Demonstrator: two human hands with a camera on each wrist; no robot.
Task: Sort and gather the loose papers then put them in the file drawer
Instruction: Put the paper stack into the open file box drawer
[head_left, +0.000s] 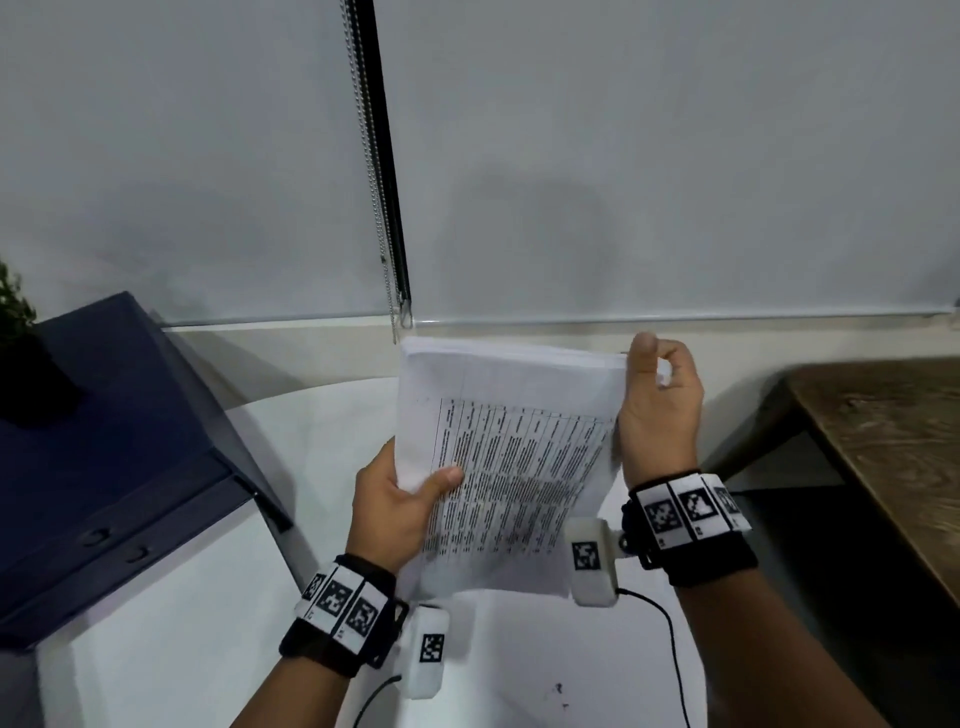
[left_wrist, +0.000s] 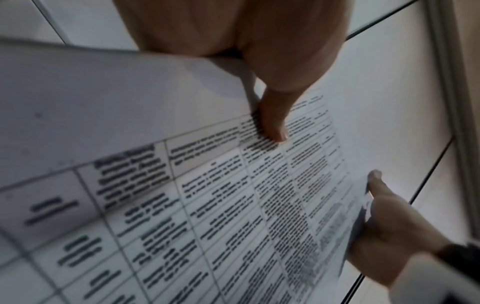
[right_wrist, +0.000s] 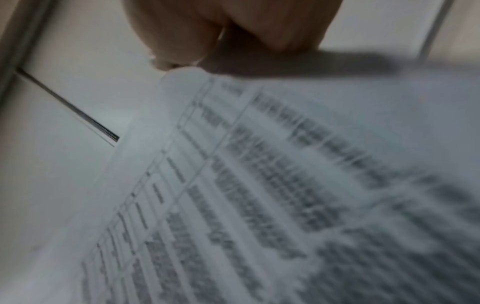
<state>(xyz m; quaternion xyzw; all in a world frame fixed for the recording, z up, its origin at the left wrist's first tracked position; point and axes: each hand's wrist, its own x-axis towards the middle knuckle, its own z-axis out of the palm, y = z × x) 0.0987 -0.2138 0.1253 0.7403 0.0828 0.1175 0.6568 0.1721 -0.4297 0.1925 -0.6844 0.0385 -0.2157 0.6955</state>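
- I have the stack of papers raised off the white table, held between both hands with the printed grid side facing me.
- My left hand grips the stack's near-left edge: the thumb lies across the printed face and the fingers are tucked behind the sheets.
- In the left wrist view that thumb presses flat on the table of text, its tip on a printed row.
- My right hand holds the far-right edge of the stack, thumb upright along the side, fingers curled round the top corner.
- The right wrist view is blurred; I see the hand bunched at the papers' upper corner and cannot make out the single fingers.
- The stack tilts, its far end higher than the end near my left wrist.
- Well to the left of my left hand sits the dark blue file cabinet, its drawers closed, with a potted plant on top.
- Beyond my right hand, to the right, is a brown wooden table.
- Ahead of both hands hang grey roller blinds with a bead chain.
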